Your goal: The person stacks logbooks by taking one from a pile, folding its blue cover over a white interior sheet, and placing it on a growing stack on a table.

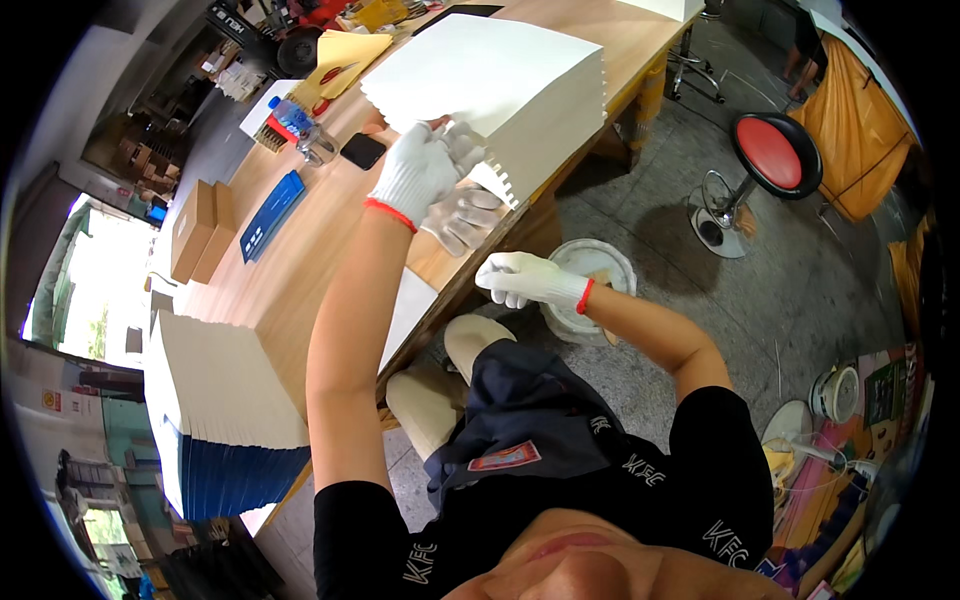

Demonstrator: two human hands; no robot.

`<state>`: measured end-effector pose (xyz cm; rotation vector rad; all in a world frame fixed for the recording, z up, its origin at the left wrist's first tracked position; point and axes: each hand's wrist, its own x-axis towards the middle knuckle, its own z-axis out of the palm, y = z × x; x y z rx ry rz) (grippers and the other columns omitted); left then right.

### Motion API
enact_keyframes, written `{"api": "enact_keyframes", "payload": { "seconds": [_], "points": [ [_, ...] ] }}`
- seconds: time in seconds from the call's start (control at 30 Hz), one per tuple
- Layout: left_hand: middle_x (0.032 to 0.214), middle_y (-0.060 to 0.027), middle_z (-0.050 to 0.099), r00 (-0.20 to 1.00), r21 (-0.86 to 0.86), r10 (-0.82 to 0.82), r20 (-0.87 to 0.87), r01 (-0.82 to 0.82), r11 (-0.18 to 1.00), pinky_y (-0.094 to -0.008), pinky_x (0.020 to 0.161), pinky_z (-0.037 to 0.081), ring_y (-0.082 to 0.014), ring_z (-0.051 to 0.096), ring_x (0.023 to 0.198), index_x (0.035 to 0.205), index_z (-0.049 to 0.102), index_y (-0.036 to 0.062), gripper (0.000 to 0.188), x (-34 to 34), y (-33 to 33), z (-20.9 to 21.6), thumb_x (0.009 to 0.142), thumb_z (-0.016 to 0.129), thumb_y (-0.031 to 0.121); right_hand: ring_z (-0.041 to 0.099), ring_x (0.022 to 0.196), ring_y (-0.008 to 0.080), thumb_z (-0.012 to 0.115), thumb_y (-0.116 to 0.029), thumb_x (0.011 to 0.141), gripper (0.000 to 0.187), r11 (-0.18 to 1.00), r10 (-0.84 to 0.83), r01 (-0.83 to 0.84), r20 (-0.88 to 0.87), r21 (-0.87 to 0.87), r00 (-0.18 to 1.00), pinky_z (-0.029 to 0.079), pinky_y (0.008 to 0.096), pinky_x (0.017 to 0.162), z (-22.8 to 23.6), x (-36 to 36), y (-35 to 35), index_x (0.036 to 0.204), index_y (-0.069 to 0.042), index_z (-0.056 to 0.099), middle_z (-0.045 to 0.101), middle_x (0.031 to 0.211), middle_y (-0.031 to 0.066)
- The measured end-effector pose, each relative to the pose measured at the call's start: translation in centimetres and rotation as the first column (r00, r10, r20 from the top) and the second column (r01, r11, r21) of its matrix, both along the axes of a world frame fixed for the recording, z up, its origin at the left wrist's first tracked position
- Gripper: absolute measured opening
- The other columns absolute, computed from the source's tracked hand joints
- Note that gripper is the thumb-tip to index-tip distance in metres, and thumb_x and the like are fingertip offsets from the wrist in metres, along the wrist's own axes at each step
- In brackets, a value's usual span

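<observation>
My left hand (pixel 418 172), in a white knit glove with a red cuff, is at the near corner of a tall stack of white sheets (pixel 490 65) on the table. Its fingers are bent against the stack's edge, and what they pinch is hidden. A loose, soiled glove (pixel 462 218) lies on the tabletop just below that hand. My right hand (pixel 530 278), gloved the same way, hangs off the table's edge, above a white bucket (pixel 622 262). Its fingers are curled in, with nothing visible in them.
On the wooden table (pixel 300 300) are a phone (pixel 362 151), a clear bottle (pixel 317 146), a blue packet (pixel 271 216) and brown boxes (pixel 203 232). Another tall stack with blue lower edges (pixel 230 400) stands at the left. A red-seated stool (pixel 770 152) is on the floor at right.
</observation>
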<state>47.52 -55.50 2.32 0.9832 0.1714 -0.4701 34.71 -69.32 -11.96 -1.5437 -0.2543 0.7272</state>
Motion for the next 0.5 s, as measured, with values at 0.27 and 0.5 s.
{"api": "enact_keyframes", "payload": {
  "seconds": [0.27, 0.5],
  "points": [
    [0.115, -0.0107, 0.058, 0.985, -0.058, -0.089, -0.146, 0.081, 0.995, -0.0492, 0.088, 0.054, -0.0249, 0.060, 0.087, 0.122, 0.047, 0.0061, 0.029, -0.3, 0.4, 0.6, 0.104, 0.038, 0.027, 0.056, 0.063, 0.0084, 0.060, -0.036, 0.096, 0.037, 0.999, -0.030, 0.031, -0.041, 0.016, 0.999, 0.049, 0.0238, 0.058, -2.3, -0.2, -0.6, 0.114, -0.003, 0.062, 0.063, 0.079, 0.0018],
    [0.119, -0.0121, 0.058, 0.973, -0.194, 0.077, -0.217, -0.120, 0.974, -0.0511, 0.091, 0.052, -0.0281, 0.060, 0.094, 0.122, 0.047, 0.0061, 0.028, 0.3, -0.2, 1.7, 0.104, 0.040, 0.026, 0.054, 0.059, 0.0074, 0.061, -0.034, 0.098, 0.031, 0.989, -0.041, 0.051, -0.078, 0.138, 0.996, 0.046, 0.0223, 0.054, -4.3, -0.7, -0.4, 0.105, -0.004, 0.060, 0.061, 0.077, 0.0021]
  ]
}}
